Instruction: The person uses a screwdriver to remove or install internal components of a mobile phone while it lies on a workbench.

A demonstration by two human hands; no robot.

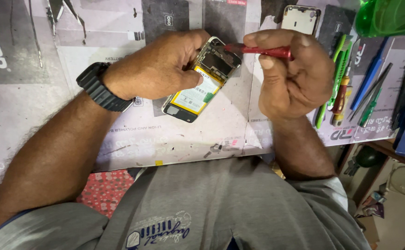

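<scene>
Head view, looking down. Left hand, black wristwatch at the wrist: fingers curled shut around an opened smartphone with its back cover off, yellow-labelled battery exposed, centre of frame, raised just over the bench. Right hand: closed on a slim red-handled screwdriver, tip at the phone's upper end. Surface: worn grey printed mat. Upper right: white phone frame, green plastic bottle, green, blue and yellow hand tools. Lower frame: grey shirt

Yellow-white battery label, phone centre
</scene>
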